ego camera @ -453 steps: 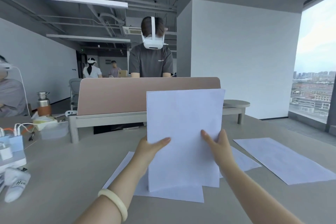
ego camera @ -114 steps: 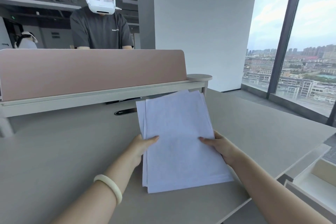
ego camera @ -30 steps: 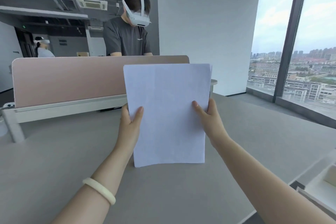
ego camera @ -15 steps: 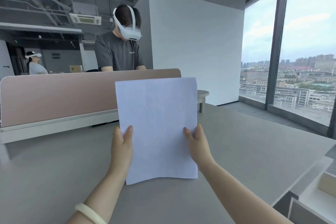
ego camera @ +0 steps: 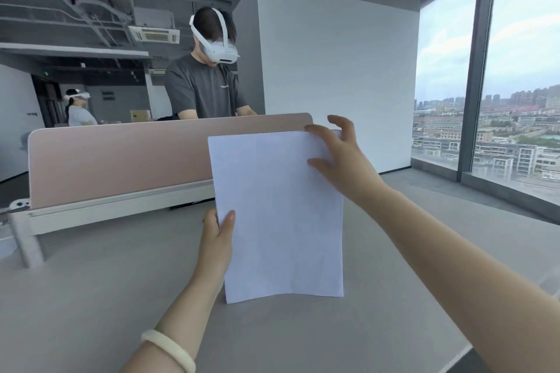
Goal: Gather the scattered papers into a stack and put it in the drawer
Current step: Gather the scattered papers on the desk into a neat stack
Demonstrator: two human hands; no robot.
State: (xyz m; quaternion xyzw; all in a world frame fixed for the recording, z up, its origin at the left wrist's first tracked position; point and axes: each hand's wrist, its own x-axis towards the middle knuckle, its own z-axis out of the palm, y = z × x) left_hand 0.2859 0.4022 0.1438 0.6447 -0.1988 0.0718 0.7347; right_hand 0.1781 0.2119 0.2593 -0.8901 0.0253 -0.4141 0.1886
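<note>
White paper makes up the stack [ego camera: 278, 215], which stands upright on its short bottom edge on the grey desk [ego camera: 91, 306], its broad face turned toward the wearer and its long axis running vertically, leaning only slightly. The left hand [ego camera: 218, 239] pinches the lower left edge, thumb on the near face and fingers hidden behind, so that grip is closed on the sheets. The right hand [ego camera: 339, 157] sits at the top right corner with its fingers spread and only loosely curled; the thumb and forefinger touch the top edge and near face, more a steadying press than a clamp. The step in hand looks like squaring the sheets by tapping the bottom edge on the desk. To do it well, the left grip should loosen enough for stray sheets to slide level, while the right hand pats the top and side edges flush. The bottom edge bows a little near its middle, so the taps should be light to avoid creasing. No loose sheets show elsewhere on the desk. The drawer is not in view, so a turn toward it would follow.
</note>
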